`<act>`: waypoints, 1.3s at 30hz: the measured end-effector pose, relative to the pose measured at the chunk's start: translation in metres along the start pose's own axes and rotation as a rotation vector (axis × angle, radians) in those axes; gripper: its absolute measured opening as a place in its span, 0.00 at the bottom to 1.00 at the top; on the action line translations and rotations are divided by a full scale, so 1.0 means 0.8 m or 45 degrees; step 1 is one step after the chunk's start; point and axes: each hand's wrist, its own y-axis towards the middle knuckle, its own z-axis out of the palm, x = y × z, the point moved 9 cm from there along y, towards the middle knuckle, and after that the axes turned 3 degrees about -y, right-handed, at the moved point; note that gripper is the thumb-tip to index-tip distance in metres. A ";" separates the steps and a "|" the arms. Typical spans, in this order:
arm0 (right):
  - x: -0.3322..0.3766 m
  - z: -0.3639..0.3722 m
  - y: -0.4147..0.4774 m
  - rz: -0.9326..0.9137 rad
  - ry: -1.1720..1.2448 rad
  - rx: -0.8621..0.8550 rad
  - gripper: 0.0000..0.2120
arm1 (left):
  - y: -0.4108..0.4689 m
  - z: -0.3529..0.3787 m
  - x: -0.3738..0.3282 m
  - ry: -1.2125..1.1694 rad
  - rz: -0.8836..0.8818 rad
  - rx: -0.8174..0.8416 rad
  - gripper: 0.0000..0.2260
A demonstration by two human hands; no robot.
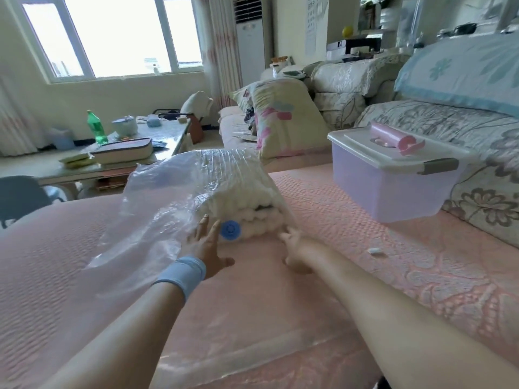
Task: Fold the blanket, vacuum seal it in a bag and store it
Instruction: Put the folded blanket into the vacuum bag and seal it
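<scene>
A folded white fluffy blanket lies inside a clear plastic vacuum bag on the pink sofa cover. A round blue valve sits on the bag's near end. My left hand, with a light blue wristband, lies flat with straight fingers against the bag just left of the valve. My right hand touches the bag's near right corner, its fingers loosely bent; what they hold, if anything, is not clear.
A translucent lidded storage box stands on the sofa to the right, with a pink hand pump on its lid. A floral pillow lies behind the bag. A cluttered coffee table stands at the left.
</scene>
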 end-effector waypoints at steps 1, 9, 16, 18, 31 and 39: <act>0.008 -0.011 0.005 0.022 -0.043 -0.077 0.26 | 0.000 0.004 0.012 -0.031 0.026 0.021 0.44; 0.107 -0.070 0.037 -0.183 0.328 -0.542 0.18 | 0.017 -0.012 0.031 -0.274 0.096 -0.270 0.28; 0.138 -0.063 0.074 -0.237 0.149 -0.534 0.18 | 0.034 -0.019 0.035 -0.381 0.094 -0.286 0.25; 0.138 -0.065 0.078 -0.254 0.210 -0.533 0.16 | 0.035 -0.028 0.038 -0.424 0.115 -0.358 0.24; 0.126 -0.091 0.060 -0.469 0.473 -0.753 0.12 | 0.045 -0.039 0.011 -0.278 0.278 -0.454 0.20; 0.142 -0.084 0.063 -0.652 0.449 -0.644 0.16 | 0.048 -0.033 0.017 -0.300 0.300 -0.485 0.19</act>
